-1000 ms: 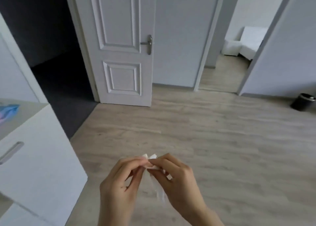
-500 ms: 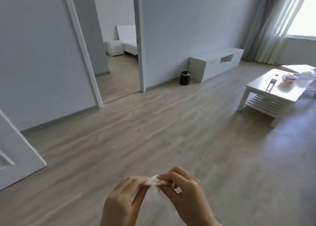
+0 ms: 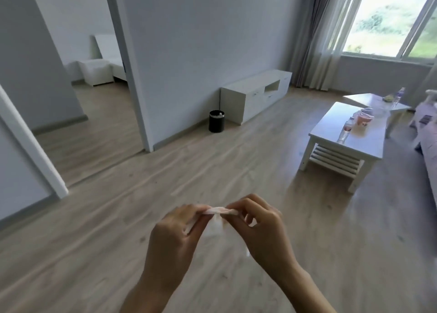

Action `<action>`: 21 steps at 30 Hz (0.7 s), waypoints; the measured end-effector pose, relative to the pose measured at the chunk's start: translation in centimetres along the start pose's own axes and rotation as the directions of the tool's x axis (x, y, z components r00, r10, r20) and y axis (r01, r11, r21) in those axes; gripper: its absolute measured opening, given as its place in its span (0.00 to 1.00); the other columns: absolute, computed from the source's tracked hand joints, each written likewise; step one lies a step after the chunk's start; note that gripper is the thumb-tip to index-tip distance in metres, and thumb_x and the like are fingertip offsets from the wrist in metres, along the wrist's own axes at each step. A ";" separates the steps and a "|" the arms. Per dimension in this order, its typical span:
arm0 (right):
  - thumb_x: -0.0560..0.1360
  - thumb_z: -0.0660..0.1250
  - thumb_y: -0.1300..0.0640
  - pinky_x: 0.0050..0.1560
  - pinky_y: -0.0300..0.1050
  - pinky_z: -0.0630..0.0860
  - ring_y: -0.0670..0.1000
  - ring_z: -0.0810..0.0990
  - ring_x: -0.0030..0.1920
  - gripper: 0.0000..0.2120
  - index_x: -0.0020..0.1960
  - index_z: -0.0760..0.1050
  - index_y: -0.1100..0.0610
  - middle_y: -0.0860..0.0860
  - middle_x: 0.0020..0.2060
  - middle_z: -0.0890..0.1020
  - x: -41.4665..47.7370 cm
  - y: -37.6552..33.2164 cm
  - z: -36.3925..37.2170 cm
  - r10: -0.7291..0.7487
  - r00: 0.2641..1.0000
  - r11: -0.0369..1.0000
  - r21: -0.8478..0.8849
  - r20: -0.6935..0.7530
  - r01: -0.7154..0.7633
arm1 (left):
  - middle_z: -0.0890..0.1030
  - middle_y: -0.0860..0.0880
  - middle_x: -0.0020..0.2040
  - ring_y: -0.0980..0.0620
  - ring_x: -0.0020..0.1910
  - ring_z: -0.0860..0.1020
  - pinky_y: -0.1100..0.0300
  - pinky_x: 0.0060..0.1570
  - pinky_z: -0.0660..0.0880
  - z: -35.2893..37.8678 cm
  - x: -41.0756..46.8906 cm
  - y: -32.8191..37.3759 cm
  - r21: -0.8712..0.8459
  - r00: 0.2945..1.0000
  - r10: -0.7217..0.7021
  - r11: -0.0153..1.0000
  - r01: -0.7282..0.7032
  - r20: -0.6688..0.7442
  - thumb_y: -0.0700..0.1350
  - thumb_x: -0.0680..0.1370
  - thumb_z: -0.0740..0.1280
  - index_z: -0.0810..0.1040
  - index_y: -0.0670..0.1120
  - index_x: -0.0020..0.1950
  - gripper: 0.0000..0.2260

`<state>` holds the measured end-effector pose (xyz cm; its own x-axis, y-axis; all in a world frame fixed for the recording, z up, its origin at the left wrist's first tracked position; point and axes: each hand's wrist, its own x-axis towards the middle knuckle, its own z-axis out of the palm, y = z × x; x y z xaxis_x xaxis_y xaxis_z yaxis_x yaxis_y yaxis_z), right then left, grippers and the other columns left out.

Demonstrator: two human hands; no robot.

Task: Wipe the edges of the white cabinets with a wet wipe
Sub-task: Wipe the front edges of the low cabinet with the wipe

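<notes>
Both hands hold a small white wet wipe (image 3: pixel 216 220) in front of me, low in the view. My left hand (image 3: pixel 175 237) pinches its left end and my right hand (image 3: pixel 262 227) pinches its right end; the wipe is stretched between the fingertips and hangs crumpled below them. A long, low white cabinet (image 3: pixel 256 92) stands against the far wall, well away from my hands.
A black waste bin (image 3: pixel 216 121) sits on the wooden floor beside the low cabinet. A white coffee table (image 3: pixel 347 135) with bottles and cups stands at the right, a sofa edge beyond it. A doorway (image 3: pixel 94 76) opens at the left; a window with curtains is at the top right.
My view has swung right, from the white door and the cabinet at my left to the living room. Both hands keep hold of the wipe and have pulled it a little wider.
</notes>
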<state>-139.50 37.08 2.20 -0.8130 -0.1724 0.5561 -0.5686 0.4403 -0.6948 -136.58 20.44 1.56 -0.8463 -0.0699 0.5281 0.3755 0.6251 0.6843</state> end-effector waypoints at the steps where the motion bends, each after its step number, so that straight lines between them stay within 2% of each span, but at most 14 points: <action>1: 0.68 0.74 0.62 0.35 0.26 0.66 0.38 0.72 0.33 0.06 0.38 0.80 0.53 0.42 0.33 0.76 2.7 2.0 0.7 0.010 1.000 1.000 -0.007 -0.005 -0.010 | 0.82 0.59 0.42 0.61 0.41 0.79 0.63 0.41 0.73 1.2 2.9 -1.6 -0.014 1.000 0.004 1.000 -0.004 0.005 0.57 0.73 0.62 0.77 0.57 0.49 0.09; 4: 0.68 0.74 0.62 0.34 0.27 0.66 0.39 0.73 0.32 0.06 0.37 0.80 0.53 0.42 0.33 0.77 10.6 8.5 3.5 0.036 0.999 0.999 -0.015 -0.021 -0.036 | 0.82 0.58 0.42 0.61 0.40 0.79 0.62 0.41 0.73 5.4 11.4 -7.0 -0.035 1.000 0.015 0.999 -0.014 0.009 0.55 0.73 0.64 0.77 0.56 0.48 0.07; 8: 0.68 0.74 0.61 0.33 0.28 0.66 0.39 0.73 0.33 0.06 0.37 0.79 0.53 0.43 0.32 0.78 22.8 17.9 7.1 0.058 0.998 0.996 -0.062 -0.035 -0.060 | 0.81 0.58 0.39 0.63 0.40 0.77 0.68 0.41 0.72 11.2 24.5 -15.1 -0.042 0.999 0.034 0.999 -0.032 0.028 0.52 0.72 0.67 0.79 0.55 0.45 0.04; 11: 0.68 0.74 0.60 0.33 0.28 0.66 0.39 0.73 0.32 0.07 0.36 0.78 0.52 0.41 0.30 0.77 32.9 24.1 8.5 0.091 0.994 0.991 -0.096 -0.063 -0.097 | 0.80 0.57 0.39 0.61 0.39 0.76 0.66 0.39 0.72 15.2 35.9 -19.5 -0.036 0.992 0.091 0.995 -0.088 0.086 0.51 0.73 0.67 0.79 0.53 0.44 0.04; 18: 0.71 0.71 0.56 0.31 0.27 0.67 0.41 0.74 0.31 0.10 0.37 0.72 0.46 0.45 0.30 0.78 53.5 39.5 6.1 0.162 0.974 0.969 -0.160 -0.156 -0.187 | 0.79 0.56 0.41 0.60 0.41 0.75 0.72 0.41 0.70 29.0 60.8 -25.7 -0.099 0.959 0.217 0.974 -0.202 0.182 0.48 0.75 0.68 0.79 0.51 0.46 0.03; 21: 0.71 0.72 0.56 0.33 0.27 0.67 0.40 0.74 0.32 0.08 0.38 0.73 0.48 0.41 0.30 0.77 61.7 48.0 4.9 0.191 0.966 0.951 -0.211 -0.176 -0.227 | 0.79 0.54 0.43 0.60 0.42 0.74 0.75 0.44 0.69 36.9 70.2 -28.9 -0.130 0.937 0.272 0.960 -0.248 0.220 0.45 0.74 0.65 0.80 0.47 0.48 0.07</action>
<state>-217.61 43.22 0.92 -0.8717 0.0731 0.4846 -0.3300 0.6437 -0.6905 -220.73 26.17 0.31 -0.7740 0.2756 0.5700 0.6194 0.5160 0.5916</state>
